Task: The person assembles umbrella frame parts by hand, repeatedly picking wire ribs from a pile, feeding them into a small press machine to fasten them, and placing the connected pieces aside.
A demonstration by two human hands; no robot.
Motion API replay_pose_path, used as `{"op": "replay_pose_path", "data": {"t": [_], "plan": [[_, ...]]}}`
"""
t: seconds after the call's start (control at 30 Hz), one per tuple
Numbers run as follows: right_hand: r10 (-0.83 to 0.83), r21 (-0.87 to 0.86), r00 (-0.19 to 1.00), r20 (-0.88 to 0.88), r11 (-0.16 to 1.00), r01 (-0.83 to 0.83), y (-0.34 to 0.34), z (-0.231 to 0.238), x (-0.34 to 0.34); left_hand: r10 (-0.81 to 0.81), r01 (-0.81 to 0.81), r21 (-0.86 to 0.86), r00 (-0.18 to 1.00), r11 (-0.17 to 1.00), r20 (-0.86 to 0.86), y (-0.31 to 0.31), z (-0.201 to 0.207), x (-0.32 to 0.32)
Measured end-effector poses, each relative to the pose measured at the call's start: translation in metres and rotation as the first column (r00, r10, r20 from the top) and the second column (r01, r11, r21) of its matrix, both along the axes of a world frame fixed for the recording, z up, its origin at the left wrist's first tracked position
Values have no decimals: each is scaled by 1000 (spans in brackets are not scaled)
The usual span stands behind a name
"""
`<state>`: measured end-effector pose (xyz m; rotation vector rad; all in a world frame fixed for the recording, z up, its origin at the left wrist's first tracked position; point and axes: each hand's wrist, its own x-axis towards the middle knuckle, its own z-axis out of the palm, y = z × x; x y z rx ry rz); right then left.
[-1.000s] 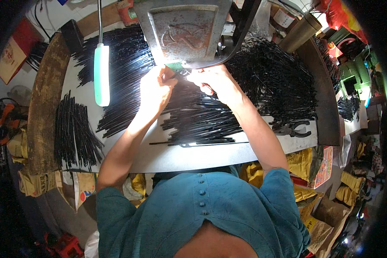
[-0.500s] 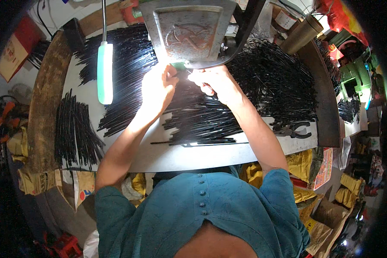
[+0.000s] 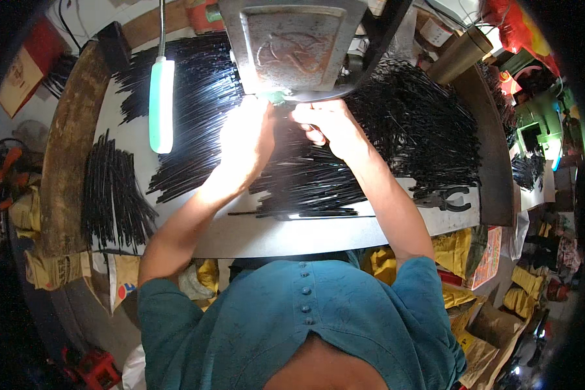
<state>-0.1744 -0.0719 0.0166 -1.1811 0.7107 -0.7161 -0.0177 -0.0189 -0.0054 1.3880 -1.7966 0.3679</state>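
Note:
Both hands work under the front of a grey metal machine head (image 3: 292, 49) with a worn raised emblem. My left hand (image 3: 248, 140) is bent round close to its lower left edge, fingertips close to a small green part (image 3: 276, 97). To its right, my right hand (image 3: 331, 127) is closed in a pinch with curled lower fingers, just below a dark curved bar (image 3: 374, 58). Strong light washes out both hands, and whatever thin piece they hold cannot be made out. Beneath them lie many thin black rods (image 3: 312, 179) in loose bundles.
A lit lamp with a green edge (image 3: 161, 107) hangs at left. Black rods (image 3: 114, 195) also lie below it, and a tangled heap (image 3: 416, 123) lies at right. Pliers (image 3: 445, 199) rest near the white table's front edge (image 3: 292, 244). A metal tube (image 3: 460, 55) leans at back right.
My left hand has rolled over, so its thumb and fingertips show less beside the machine. My right hand stays nearly in place. The view has shifted slightly.

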Motion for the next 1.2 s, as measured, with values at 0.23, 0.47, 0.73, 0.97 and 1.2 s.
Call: {"op": "replay_pose_path", "data": {"t": [0.23, 0.47, 0.73, 0.97, 1.2], "plan": [[148, -67, 982, 120, 988, -141, -10, -6, -11, -67, 460, 545, 803, 701, -592, 47, 22, -27], [24, -116, 998, 51, 993, -18, -5, -5, -23, -101, -26, 553, 975, 833, 198, 52, 26, 42], [-158, 104, 986, 51, 983, 152, 2, -3, -40, -317, 224, 507, 943, 832, 104, 60, 13, 53], [-234, 103, 970, 66, 969, 226, -1, -1, -49, -269, 167, 558, 957, 813, 105, 60, 8, 59], [-257, 187, 956, 144, 955, 229, 3, -7, -46, -130, 250, 520, 958, 817, -256, 60, 8, 59]]}}
